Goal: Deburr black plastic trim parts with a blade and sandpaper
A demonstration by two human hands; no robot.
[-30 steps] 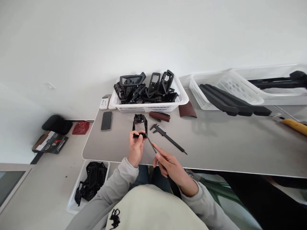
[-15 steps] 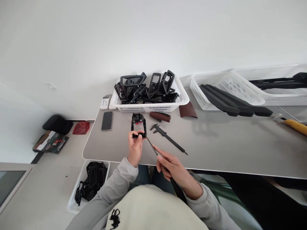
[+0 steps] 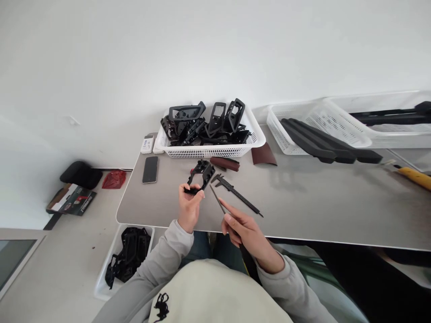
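A black plastic frame (image 3: pixel 206 176) with a small red spot is gripped at its near end by my left hand (image 3: pixel 189 207), above the front part of the table. My right hand (image 3: pixel 243 231) is wrapped round a thin metal file (image 3: pixel 217 198) with a dark handle. The file's tip points up and left and stands a little apart from the frame. Just right of the frame lies a black caliper (image 3: pixel 239 195). Behind it are a dark red-brown piece (image 3: pixel 225 163) and a flat brown sheet (image 3: pixel 264 155).
Black parts fill a white basket (image 3: pixel 208 153) at the back. A phone (image 3: pixel 150 170) lies left on the grey table (image 3: pixel 319 202). Long dark parts (image 3: pixel 323 139) rest across another basket on the right. A floor bin (image 3: pixel 101 280) holds more black parts.
My left hand has turned the frame so that its far end leans right. My right hand has moved slightly right, and the file tip has come away from the frame.
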